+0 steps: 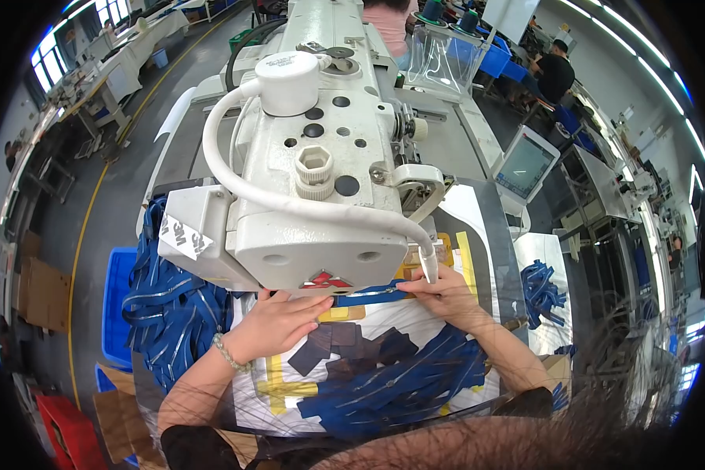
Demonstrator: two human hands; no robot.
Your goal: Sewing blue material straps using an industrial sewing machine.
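Observation:
Beneath the front of a white sewing machine head (313, 251), a blue zipper strip (368, 294) lies horizontally across the work plate. My left hand (286, 317) rests at its left end, fingers extended and lying fairly flat, some tips hidden by the machine. My right hand (442, 298) pinches the strip's right part near a white hose tip (428, 262). Below both hands, dark fabric squares (345, 345) and a pile of blue zipper strips (392, 384) lie on a white board with yellow tape (278, 384).
More zipper strips fill the left side (157, 305), beside a blue bin (117, 313). Another bundle (542, 294) sits right, below a screen panel (525, 164). Cardboard boxes (113, 423) stand lower left. Other people (552, 74) are at stations behind; an aisle with a yellow line runs left.

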